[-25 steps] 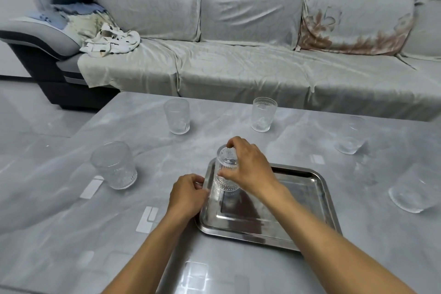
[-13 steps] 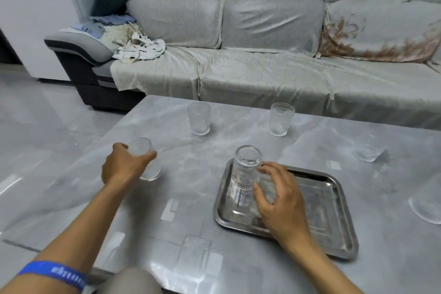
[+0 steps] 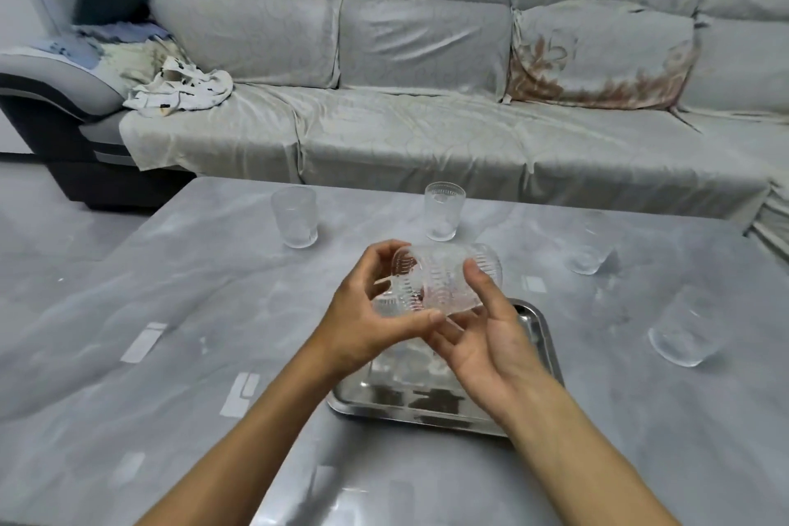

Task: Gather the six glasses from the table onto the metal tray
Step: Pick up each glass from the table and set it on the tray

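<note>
A clear ribbed glass (image 3: 446,282) lies sideways in the air above the far end of the metal tray (image 3: 543,337). My left hand (image 3: 367,322) grips its open end from the left. My right hand (image 3: 491,340) supports it from below, thumb on its side. Behind my left fingers a second glass (image 3: 386,305) on the tray is mostly hidden. Several more glasses stand on the grey table (image 3: 170,312): far left (image 3: 295,218), far middle (image 3: 444,211), right (image 3: 591,246) and near right (image 3: 683,333).
A long grey sofa (image 3: 427,132) runs along the table's far edge, with crumpled cloth (image 3: 179,92) on its left end. White tape strips (image 3: 143,341) lie on the tabletop left of the tray. The table's left edge drops to the floor.
My left hand lifted the glass from the table's left side and carried it over the tray. My right hand let go of the glass standing on the tray and took the carried one.
</note>
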`<state>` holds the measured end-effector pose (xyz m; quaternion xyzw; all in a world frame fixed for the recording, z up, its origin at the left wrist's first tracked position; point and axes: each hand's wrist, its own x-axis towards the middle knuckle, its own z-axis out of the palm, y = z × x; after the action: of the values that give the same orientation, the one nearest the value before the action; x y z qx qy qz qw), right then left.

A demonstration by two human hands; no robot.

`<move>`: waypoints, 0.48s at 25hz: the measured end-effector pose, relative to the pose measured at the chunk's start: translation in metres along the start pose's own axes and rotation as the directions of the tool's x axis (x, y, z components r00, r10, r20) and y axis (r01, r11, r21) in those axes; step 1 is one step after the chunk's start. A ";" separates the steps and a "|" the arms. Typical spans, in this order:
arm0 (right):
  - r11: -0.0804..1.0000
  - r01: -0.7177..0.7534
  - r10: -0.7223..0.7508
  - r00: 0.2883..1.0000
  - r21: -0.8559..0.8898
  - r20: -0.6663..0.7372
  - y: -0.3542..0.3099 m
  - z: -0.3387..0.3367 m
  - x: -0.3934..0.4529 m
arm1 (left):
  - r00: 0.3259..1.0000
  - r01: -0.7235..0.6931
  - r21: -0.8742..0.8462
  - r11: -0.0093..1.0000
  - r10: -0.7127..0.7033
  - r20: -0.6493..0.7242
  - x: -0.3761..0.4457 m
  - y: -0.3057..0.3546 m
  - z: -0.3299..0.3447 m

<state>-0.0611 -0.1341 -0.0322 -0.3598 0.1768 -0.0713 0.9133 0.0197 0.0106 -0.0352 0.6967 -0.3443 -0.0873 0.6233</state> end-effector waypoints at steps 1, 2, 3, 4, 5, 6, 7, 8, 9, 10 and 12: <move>0.994 0.068 -0.075 0.994 -0.088 -0.080 -0.005 -0.009 0.005 | 1.000 0.002 0.132 0.991 -0.003 0.006 0.005 -0.006 -0.001; 0.960 0.145 -0.182 0.973 -0.241 -0.141 -0.011 -0.018 0.011 | 1.000 0.004 0.297 0.955 0.000 -0.012 0.010 -0.014 -0.004; 0.879 0.200 -0.296 0.940 -0.433 -0.167 -0.015 -0.025 0.015 | 0.999 0.017 0.437 0.899 0.000 -0.040 0.015 -0.022 -0.007; 0.758 0.215 -0.387 0.908 -0.616 -0.158 -0.018 -0.033 0.019 | 0.998 0.054 0.512 0.857 -0.025 -0.063 0.021 -0.032 -0.010; 0.621 0.195 -0.441 0.888 -0.759 -0.133 -0.018 -0.039 0.024 | 0.993 0.119 0.522 0.845 -0.094 -0.073 0.024 -0.043 -0.012; 0.496 0.157 -0.462 0.881 -0.854 -0.106 -0.016 -0.045 0.029 | 0.980 0.197 0.484 0.853 -0.184 -0.073 0.026 -0.054 -0.014; 0.403 0.125 -0.462 0.883 -0.907 -0.084 -0.013 -0.050 0.034 | 0.962 0.268 0.424 0.865 -0.264 -0.070 0.027 -0.065 -0.016; 0.341 0.104 -0.452 0.890 -0.934 -0.066 -0.007 -0.056 0.040 | 0.947 0.314 0.371 0.874 -0.315 -0.060 0.027 -0.077 -0.018; 0.300 0.098 -0.441 0.896 -0.949 -0.047 -0.001 -0.061 0.047 | 0.941 0.330 0.334 0.883 -0.335 -0.045 0.026 -0.089 -0.019; 0.266 0.099 -0.434 0.901 -0.959 -0.027 0.005 -0.066 0.053 | 0.943 0.324 0.313 0.893 -0.331 -0.031 0.024 -0.099 -0.021; 0.198 0.111 -0.433 0.901 -0.974 0.015 0.015 -0.071 0.062 | 0.955 0.290 0.313 0.904 -0.296 -0.030 0.021 -0.112 -0.020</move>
<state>-0.0305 -0.1836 -0.1074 -0.8513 0.2350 -0.1577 0.4419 0.0878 0.0131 -0.1291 0.8299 -0.2508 -0.1300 0.4811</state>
